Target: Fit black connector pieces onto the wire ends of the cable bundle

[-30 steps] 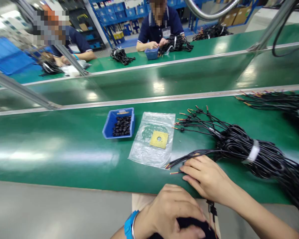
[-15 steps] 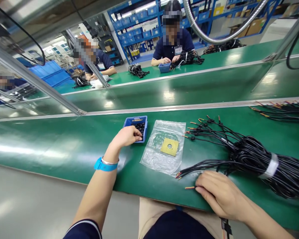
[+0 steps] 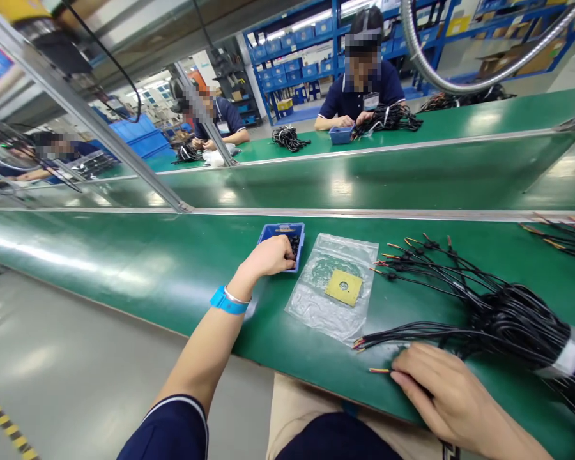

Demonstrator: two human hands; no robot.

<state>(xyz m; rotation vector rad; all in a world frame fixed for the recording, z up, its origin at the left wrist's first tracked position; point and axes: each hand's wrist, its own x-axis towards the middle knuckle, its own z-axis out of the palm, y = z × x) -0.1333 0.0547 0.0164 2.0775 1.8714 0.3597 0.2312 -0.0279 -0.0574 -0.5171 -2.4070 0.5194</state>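
Observation:
My left hand (image 3: 274, 254) reaches into a small blue bin (image 3: 301, 248) with its fingers curled down among small black parts (image 3: 294, 243). The fingertips are partly hidden, and I cannot make out what they pinch. Near the table's front edge, my right hand (image 3: 431, 383) is closed on the end of a black cable; thin coloured wires (image 3: 379, 370) stick out past its thumb and fingertips. Behind that hand lies a large bundle of black cables (image 3: 517, 313), wrapped with a white band (image 3: 569, 352). Several of its ends fan out leftward, some with small black pieces on them.
A clear plastic bag (image 3: 311, 300) with a yellow square piece (image 3: 349, 295) lies between my hands on the green table (image 3: 211, 255). More cable ends (image 3: 565, 244) lie at the far right. A metal post (image 3: 138, 169) rises at the left. Co-workers sit across the bench.
The view has shifted, so the table things appear farther right. My left hand stays in the bin, its fingers slightly deeper. My right hand still holds the cable end.

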